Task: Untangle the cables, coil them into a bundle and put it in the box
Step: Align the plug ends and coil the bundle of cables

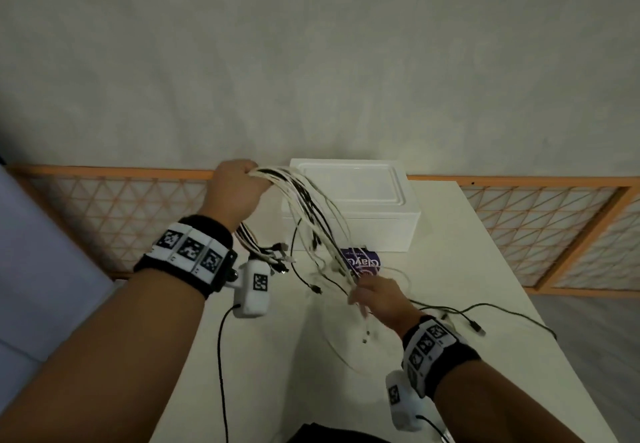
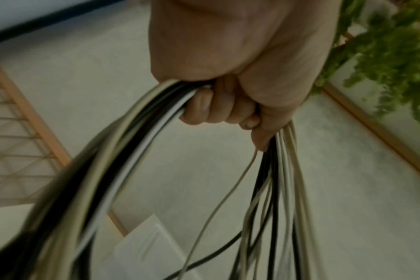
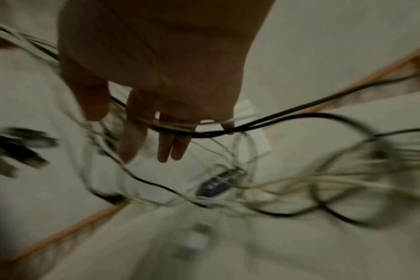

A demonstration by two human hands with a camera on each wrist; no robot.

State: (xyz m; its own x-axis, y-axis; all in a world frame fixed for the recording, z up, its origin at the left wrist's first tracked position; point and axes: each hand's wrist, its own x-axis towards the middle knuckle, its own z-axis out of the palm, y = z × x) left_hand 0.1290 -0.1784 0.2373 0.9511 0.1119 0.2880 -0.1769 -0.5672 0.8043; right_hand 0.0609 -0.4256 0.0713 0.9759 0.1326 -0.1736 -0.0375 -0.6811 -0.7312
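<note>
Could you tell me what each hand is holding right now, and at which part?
The left hand grips the cables in its fist where the strands bend over. The right hand has straight fingers combing through the loose lower strands.

A plain indoor room, most likely a home or a small studio rather than a workshop or lab, though the pictures do not settle which. A smooth white rectangular table point(image 1: 467, 269) stands against a bare, pale grey plaster wall point(image 1: 311, 61). Along the wall's foot runs a low orange wooden-framed lattice panel point(image 1: 540, 231) of thin diagonal slats. Leafy green plant foliage point(image 2: 396, 47) shows in the left wrist view beside a wooden-framed panel
</note>
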